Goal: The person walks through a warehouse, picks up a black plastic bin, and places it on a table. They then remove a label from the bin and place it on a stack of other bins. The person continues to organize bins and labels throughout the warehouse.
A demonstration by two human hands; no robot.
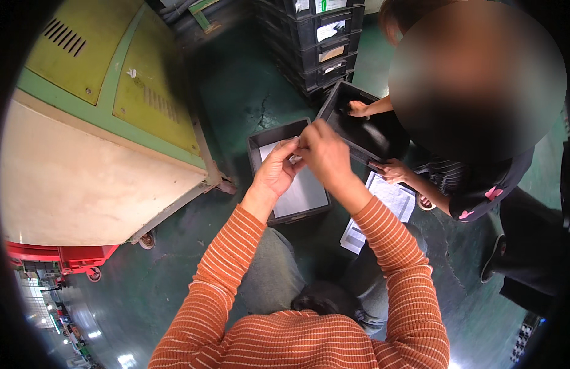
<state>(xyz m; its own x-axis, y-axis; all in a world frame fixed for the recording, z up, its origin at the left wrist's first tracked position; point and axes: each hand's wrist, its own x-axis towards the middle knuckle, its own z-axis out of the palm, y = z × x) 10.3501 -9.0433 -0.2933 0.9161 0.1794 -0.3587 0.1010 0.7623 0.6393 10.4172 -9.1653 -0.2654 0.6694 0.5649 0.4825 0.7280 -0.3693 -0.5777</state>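
My left hand (276, 171) and my right hand (327, 158) meet in front of me, fingertips pinched together. Whatever lies between the fingers is too small and hidden to name; only a pale spot shows there. Below them on the floor is a dark grey plastic bin (257, 161), and a white sheet (300, 195) lines its bottom. To the right, a co-worker's hand (359, 109) reaches into a second dark bin (346, 138), tilted up. The co-worker's other hand (392, 170) grips that bin's near edge.
Printed papers (389, 198) lie on the floor right of my bin. A stack of black crates (322, 52) rises at the back. A large green and cream machine cabinet (113, 154) fills the left, with a red wheeled cart (82, 257) below it. Another person's dark-clothed leg (531, 240) stands far right.
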